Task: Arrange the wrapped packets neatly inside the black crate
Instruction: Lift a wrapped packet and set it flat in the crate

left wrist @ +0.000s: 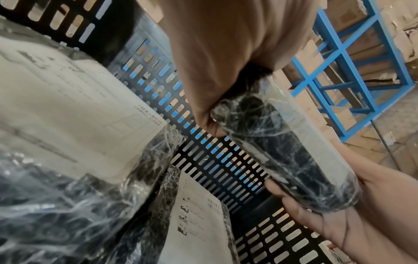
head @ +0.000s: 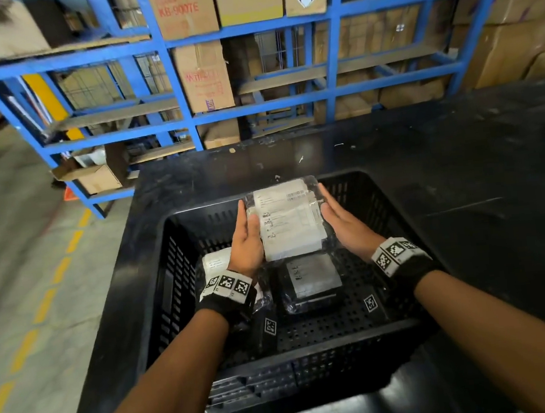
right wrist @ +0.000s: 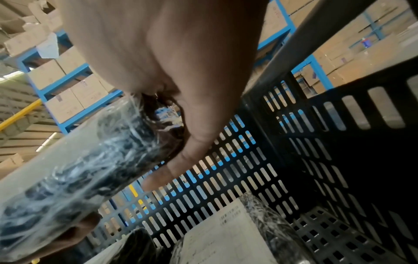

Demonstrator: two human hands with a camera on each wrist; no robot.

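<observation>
A black slotted crate (head: 174, 235) (left wrist: 226, 160) (right wrist: 339, 160) stands on a black table. Above its far half I hold a clear-wrapped dark packet with a white label (head: 285, 218) (left wrist: 282, 142) (right wrist: 79, 169) between both hands. My left hand (head: 247, 238) (left wrist: 226, 62) grips its left edge, thumb on top. My right hand (head: 342, 219) (right wrist: 181, 89) holds the right edge, fingers along the side and thumb beneath. Two more wrapped packets lie on the crate floor: one at the left (head: 215, 263) (left wrist: 68, 107), partly under my left wrist, and one in the centre (head: 311, 279) (left wrist: 199, 223) (right wrist: 226, 237).
The black table (head: 461, 171) stretches to the right and behind the crate. A blue steel rack (head: 182, 81) full of cardboard boxes rises just beyond it. To the left lies concrete floor with a dashed yellow line (head: 41, 311). The crate floor shows bare at the right.
</observation>
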